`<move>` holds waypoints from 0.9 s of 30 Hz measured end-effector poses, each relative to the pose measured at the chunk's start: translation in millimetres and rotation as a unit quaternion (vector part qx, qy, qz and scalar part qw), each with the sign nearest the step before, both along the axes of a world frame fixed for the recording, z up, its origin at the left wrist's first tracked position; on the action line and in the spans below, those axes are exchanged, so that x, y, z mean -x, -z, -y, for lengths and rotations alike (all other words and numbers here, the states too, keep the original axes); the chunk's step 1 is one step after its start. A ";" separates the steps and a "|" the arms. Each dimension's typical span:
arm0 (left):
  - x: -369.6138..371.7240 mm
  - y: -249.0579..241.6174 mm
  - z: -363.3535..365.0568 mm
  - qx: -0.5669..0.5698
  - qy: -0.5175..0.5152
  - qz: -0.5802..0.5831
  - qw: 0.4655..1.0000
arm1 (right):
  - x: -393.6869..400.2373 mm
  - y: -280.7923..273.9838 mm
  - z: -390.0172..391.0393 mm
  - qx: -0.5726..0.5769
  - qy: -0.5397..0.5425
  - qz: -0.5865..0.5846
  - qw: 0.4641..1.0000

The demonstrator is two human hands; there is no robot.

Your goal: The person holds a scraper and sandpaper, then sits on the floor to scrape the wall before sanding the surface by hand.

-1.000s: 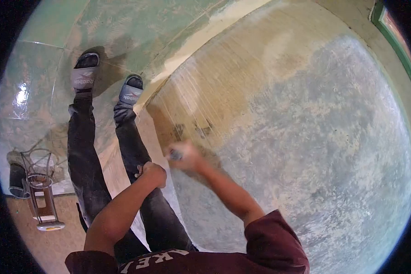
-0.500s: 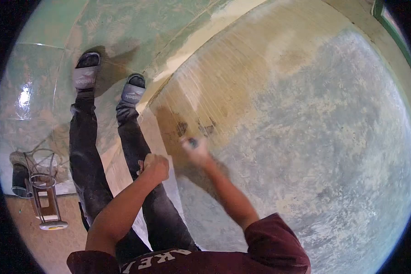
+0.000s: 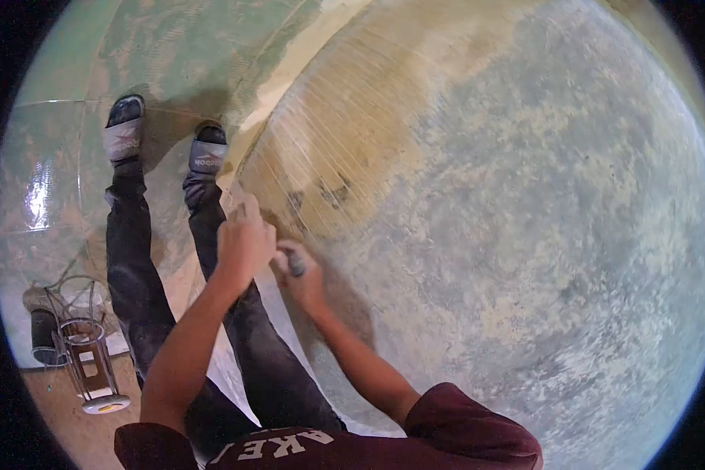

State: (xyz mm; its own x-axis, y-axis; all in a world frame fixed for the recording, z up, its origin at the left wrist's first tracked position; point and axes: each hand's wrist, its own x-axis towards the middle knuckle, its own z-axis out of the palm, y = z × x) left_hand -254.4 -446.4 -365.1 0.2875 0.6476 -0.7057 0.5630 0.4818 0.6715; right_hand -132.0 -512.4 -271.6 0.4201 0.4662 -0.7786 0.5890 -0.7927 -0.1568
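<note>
My right hand [image 3: 309,283] is closed round a small tool with a dark grey, rounded handle end [image 3: 296,265]. The rest of that tool is hidden by my fingers and its kind does not show. Close beside it on the left, my left hand [image 3: 244,239] has its fingers partly stretched away from me, their tips pale and a little blurred. I see nothing clearly held in it. Both hands are in front of a brown patch with pale streaks [image 3: 352,102] and two dark marks, part of a large blotchy grey surface [image 3: 509,235].
My legs in dark trousers [image 3: 133,258] extend to slippers [image 3: 123,141] on dusty green tiles [image 3: 47,149]. A metal-framed stool [image 3: 94,360] lies at lower left beside a dark cylindrical object [image 3: 45,333]. A pale strip [image 3: 270,94] borders the brown patch.
My right hand has come down and left, away from the dark marks, with the tool still in it. My left hand has moved up, its fingers straightening from a fist. The view has shifted slightly.
</note>
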 end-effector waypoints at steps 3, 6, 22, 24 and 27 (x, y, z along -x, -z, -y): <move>14.4 -2.9 -2.2 0.048 -0.049 0.041 0.997 | 45.0 -22.2 26.9 0.101 0.033 -0.022 0.994; 21.4 10.5 5.9 0.107 -0.091 0.053 0.989 | 76.9 -30.4 64.8 0.085 -0.077 -0.084 0.990; -82.8 -35.2 -69.6 0.140 -0.299 0.198 0.923 | 60.5 -39.8 26.8 0.095 -0.163 -0.045 0.981; -94.2 -50.6 -84.3 0.065 -0.198 0.177 0.962 | 54.0 -32.0 33.1 0.187 -0.297 -0.051 0.935; -117.2 -53.2 -91.9 -0.025 -0.257 0.200 0.945 | 50.3 -21.0 57.3 0.071 -0.183 -0.059 0.979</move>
